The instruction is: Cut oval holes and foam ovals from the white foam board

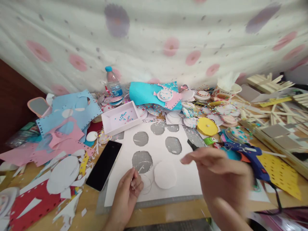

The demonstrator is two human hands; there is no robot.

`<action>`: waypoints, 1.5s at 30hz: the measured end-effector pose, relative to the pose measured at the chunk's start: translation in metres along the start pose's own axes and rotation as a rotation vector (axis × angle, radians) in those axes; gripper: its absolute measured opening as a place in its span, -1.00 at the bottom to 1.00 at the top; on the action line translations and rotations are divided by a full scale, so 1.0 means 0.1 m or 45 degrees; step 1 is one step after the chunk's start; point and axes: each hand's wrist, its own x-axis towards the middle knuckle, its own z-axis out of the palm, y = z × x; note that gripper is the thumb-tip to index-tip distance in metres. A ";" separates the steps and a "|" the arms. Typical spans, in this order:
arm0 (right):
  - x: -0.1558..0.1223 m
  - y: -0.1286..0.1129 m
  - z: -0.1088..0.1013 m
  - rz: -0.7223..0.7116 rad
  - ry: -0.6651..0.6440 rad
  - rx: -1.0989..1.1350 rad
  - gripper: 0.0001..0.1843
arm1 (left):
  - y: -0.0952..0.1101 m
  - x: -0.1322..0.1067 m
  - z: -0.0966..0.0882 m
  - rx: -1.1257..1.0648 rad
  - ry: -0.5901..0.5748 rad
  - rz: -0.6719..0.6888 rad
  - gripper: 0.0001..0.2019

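Note:
My left hand (130,187) is closed in a pinch on a thin clear thread, whose loop (146,184) curls over the white sheet. That white sheet (113,192) has several round holes cut through it and lies on a grey cutting mat (102,205). A white paper disc (165,174) rests on the sheet between my hands. Raised on the right, my right hand (221,179) is smeared by motion. Its fingers bend toward the left, and whether they hold anything is unclear. A black-tipped object (192,145) shows just behind it, partly hidden.
A black phone (104,165) lies left of the sheet. Behind stand a white box (121,118) with small dots and a water bottle (113,81). A blue glue gun (250,154) is at right. Paper scraps (69,125), decorated discs and wooden sticks (274,112) crowd the table.

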 end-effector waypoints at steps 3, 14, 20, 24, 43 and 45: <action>0.07 0.38 0.14 -0.035 -0.246 -0.027 -0.75 | 0.04 0.02 -0.14 0.036 -0.076 -0.015 -0.67; 0.05 0.63 0.37 0.085 -0.642 -0.176 -0.75 | 0.15 0.03 -0.09 0.191 -0.168 0.011 -0.64; 0.11 0.67 0.39 0.070 -0.468 -0.018 -0.76 | 0.02 0.07 0.24 0.426 -0.256 0.042 -0.60; 0.11 0.67 0.36 0.136 -0.304 0.042 -0.70 | 0.16 0.12 0.29 0.833 -0.172 0.386 -0.73; 0.10 0.72 0.45 0.279 -0.160 0.064 -0.68 | 1.00 0.61 -0.44 2.398 0.675 1.023 -0.43; 0.10 0.72 0.46 0.281 -0.168 0.065 -0.69 | 1.01 0.61 -0.41 2.388 0.707 1.023 -0.44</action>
